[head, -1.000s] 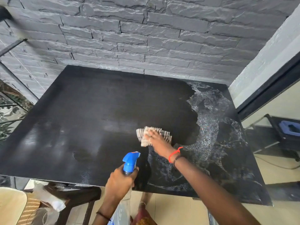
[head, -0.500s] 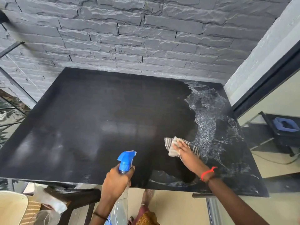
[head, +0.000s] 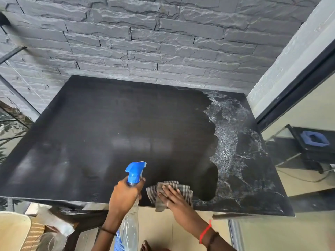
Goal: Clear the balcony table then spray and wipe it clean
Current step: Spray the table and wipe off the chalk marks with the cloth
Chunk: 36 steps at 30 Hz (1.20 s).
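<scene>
Right grip [head: 175, 198] presses cloth [head: 185, 189] on table [head: 90, 133], left grip [head: 125, 194] holds spray bottle [head: 135, 171]; whitish streaks [head: 226, 142], perhaps foam, rightward.

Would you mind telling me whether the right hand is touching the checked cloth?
Touching. The head view shows the right hand lying flat, fingers straight, on the checked cloth.

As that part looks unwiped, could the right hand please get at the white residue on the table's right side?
Probably yes: the right hand presses the cloth on the table at its near edge, and nothing stands between it and the residue.
</scene>
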Motion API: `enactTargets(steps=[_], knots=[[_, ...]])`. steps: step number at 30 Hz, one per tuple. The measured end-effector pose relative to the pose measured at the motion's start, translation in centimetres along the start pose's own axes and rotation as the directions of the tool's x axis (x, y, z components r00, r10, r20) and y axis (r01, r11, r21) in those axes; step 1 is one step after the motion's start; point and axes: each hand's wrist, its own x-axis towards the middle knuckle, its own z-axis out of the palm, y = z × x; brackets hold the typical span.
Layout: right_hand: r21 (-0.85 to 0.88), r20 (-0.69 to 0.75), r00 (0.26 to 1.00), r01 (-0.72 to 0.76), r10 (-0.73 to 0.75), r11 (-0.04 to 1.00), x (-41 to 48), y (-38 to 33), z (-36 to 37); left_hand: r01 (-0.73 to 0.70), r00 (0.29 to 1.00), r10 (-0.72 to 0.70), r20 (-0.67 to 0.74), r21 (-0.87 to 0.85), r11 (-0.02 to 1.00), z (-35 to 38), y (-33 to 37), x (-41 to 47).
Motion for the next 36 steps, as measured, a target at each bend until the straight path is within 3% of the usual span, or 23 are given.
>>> enactTargets(steps=[4, 6, 8, 11, 17, 22, 24, 29, 33, 36], knots=[[-0.014, -0.053, 0.994, -0.092, 0.092, 0.996, -4.7, 4.8, -1.4, -0.017, 1.0, 0.018, 0.007, -0.03, 0.999, 0.4, 0.2, -0.1], [-0.007, -0.014, 0.995, -0.103, 0.103, 0.995, -4.7, 7.7, -2.8, -0.022, 1.0, 0.023, 0.013, -0.026, 0.999, 0.8, 0.2, -0.3], [0.006, -0.092, 0.983, -0.158, 0.157, 0.987, -2.3, 9.2, -3.4, -0.029, 0.999, 0.029, 0.013, -0.022, 0.999, 1.0, 0.3, -0.3], [0.013, -0.077, 0.973, -0.217, 0.217, 0.976, 1.6, 7.3, -3.5, -0.034, 0.999, 0.035, 0.03, -0.011, 0.999, 1.9, 0.7, -0.4], [-0.032, -0.185, 0.977, -0.117, 0.109, 0.993, 0.0, 2.4, 0.3, -0.055, 0.996, 0.053, 0.067, 0.026, 0.998, 4.0, 2.2, -0.8], [-0.031, -0.042, 0.977, -0.211, 0.209, 0.977, -6.8, 5.5, 0.0, -0.074, 0.99, 0.07, 0.119, 0.028, 0.997, 6.4, 4.0, -1.0], [-0.071, -0.105, 0.954, -0.288, 0.28, 0.955, -8.6, 8.3, -1.0, -0.08, 0.988, 0.075, 0.138, 0.029, 0.996, 7.3, 4.7, -1.2], [-0.028, -0.078, 0.937, -0.345, 0.342, 0.938, -4.9, 11.4, -3.9, -0.1, 0.983, 0.085, 0.165, 0.084, 0.991, 9.8, 6.6, -1.3], [0.002, -0.051, 0.961, -0.272, 0.272, 0.962, -2.8, 8.5, -4.0, -0.082, 0.99, 0.066, 0.124, 0.125, 0.989, 11.6, 7.9, -1.9], [-0.108, -0.077, 0.98, -0.189, 0.182, 0.976, -4.5, 7.1, -4.1, -0.1, 0.991, 0.086, 0.105, 0.134, 0.986, 13.0, 9.1, -2.1]])
